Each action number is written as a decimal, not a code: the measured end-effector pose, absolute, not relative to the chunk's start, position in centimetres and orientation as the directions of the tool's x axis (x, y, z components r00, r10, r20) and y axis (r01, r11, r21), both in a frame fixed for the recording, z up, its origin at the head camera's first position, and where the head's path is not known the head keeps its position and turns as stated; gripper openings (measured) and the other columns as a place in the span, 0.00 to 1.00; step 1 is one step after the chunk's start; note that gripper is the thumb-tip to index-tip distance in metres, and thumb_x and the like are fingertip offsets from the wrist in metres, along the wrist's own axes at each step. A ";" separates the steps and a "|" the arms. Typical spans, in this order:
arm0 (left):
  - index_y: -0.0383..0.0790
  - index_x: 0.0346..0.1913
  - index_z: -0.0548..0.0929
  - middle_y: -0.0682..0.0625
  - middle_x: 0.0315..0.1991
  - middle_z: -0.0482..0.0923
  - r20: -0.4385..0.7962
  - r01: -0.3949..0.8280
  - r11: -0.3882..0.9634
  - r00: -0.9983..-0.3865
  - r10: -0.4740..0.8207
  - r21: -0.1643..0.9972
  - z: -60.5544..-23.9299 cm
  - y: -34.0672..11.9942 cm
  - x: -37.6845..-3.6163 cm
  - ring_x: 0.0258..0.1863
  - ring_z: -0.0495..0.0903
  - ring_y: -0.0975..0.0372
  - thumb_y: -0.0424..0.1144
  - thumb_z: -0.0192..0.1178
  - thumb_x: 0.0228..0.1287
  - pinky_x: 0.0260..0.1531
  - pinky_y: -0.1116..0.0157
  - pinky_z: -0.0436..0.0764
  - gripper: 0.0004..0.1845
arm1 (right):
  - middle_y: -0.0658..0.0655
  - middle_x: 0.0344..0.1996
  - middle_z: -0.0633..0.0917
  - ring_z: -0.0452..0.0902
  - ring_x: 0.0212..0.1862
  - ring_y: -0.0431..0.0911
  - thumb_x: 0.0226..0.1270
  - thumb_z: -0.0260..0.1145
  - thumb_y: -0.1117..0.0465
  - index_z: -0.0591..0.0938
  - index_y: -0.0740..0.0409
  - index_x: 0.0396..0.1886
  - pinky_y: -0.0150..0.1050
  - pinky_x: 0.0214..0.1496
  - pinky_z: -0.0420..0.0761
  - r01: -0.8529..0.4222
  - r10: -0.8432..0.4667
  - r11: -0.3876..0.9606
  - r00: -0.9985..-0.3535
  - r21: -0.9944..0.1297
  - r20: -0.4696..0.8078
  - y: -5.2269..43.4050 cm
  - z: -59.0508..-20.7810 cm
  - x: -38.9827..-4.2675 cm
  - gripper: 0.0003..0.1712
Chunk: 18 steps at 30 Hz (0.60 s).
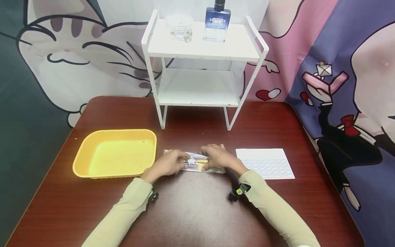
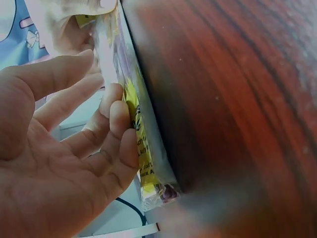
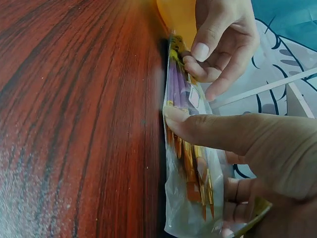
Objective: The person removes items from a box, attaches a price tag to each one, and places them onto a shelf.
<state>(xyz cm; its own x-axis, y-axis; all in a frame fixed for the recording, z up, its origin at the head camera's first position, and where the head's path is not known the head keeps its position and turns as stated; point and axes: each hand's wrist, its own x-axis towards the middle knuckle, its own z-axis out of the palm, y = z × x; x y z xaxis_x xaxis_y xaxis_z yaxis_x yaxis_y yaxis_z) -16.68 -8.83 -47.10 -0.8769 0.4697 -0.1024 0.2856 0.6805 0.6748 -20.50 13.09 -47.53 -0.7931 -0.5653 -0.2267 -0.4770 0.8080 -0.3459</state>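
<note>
A clear plastic bag of paintbrushes (image 1: pixel 195 162) lies on the table in front of me. The brushes (image 3: pixel 178 89) have purple handles, gold ferrules and orange bristles. My right hand (image 1: pixel 219 157) pinches the bag near its bristle end, thumb on the near face, other fingers largely hidden behind it. At the handle end, my left hand (image 1: pixel 168 162) rests loosely bent fingertips against the plastic, thumb apart from the bag in the left wrist view. Yellow printing (image 2: pixel 141 144) shows beside those fingertips.
A yellow tray (image 1: pixel 114 133) stands left of the bag. To the right lies a white sheet with printed boxes (image 1: pixel 265 164). Behind is a white two-tier shelf (image 1: pixel 199 87), holding a lidded jar (image 1: pixel 179 29) and a blue bottle (image 1: pixel 217 25).
</note>
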 end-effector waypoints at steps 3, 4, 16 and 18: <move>0.39 0.47 0.82 0.52 0.20 0.75 -0.099 0.287 0.659 -0.870 0.484 0.695 -46.8 -8.9 -16.6 0.10 0.72 0.68 0.32 0.63 0.54 0.20 0.71 0.71 0.15 | 0.44 0.30 0.76 0.69 0.38 0.41 0.36 0.78 0.46 0.78 0.46 0.35 0.38 0.39 0.64 -0.494 -0.582 0.796 -0.783 -0.349 -0.220 13.1 -47.6 -20.5 0.26; 0.38 0.47 0.82 0.52 0.21 0.76 -0.091 0.297 0.655 -0.867 0.490 0.695 -46.7 -9.0 -16.5 0.11 0.72 0.68 0.32 0.63 0.54 0.20 0.71 0.72 0.15 | 0.45 0.29 0.75 0.69 0.36 0.41 0.36 0.78 0.46 0.77 0.46 0.34 0.38 0.39 0.65 -0.500 -0.589 0.790 -0.779 -0.354 -0.216 13.2 -47.7 -20.6 0.24; 0.46 0.53 0.80 0.53 0.39 0.82 0.156 0.458 0.579 -0.855 0.495 0.674 -42.7 -9.8 -17.2 0.39 0.78 0.63 0.36 0.64 0.56 0.45 0.61 0.77 0.19 | 0.41 0.23 0.77 0.70 0.24 0.38 0.39 0.77 0.46 0.77 0.45 0.35 0.33 0.27 0.70 -0.548 -0.630 0.761 -0.753 -0.348 -0.191 13.6 -47.6 -20.7 0.23; 0.47 0.54 0.79 0.53 0.40 0.82 0.251 0.507 0.550 -0.843 0.475 0.663 -41.7 -10.4 -17.6 0.42 0.78 0.62 0.38 0.64 0.56 0.50 0.60 0.76 0.20 | 0.41 0.25 0.79 0.71 0.26 0.38 0.40 0.76 0.46 0.78 0.45 0.37 0.33 0.29 0.71 -0.536 -0.629 0.758 -0.752 -0.371 -0.197 13.7 -47.7 -20.8 0.24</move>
<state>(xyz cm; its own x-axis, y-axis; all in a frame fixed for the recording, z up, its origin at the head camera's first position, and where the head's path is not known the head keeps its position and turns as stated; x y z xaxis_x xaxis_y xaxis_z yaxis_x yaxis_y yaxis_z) -17.59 -10.38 -41.70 -0.8432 0.4754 0.2509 0.5075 0.5499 0.6634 -20.75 13.67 -47.69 -0.7523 -0.6287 -0.1971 -0.5364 0.7581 -0.3707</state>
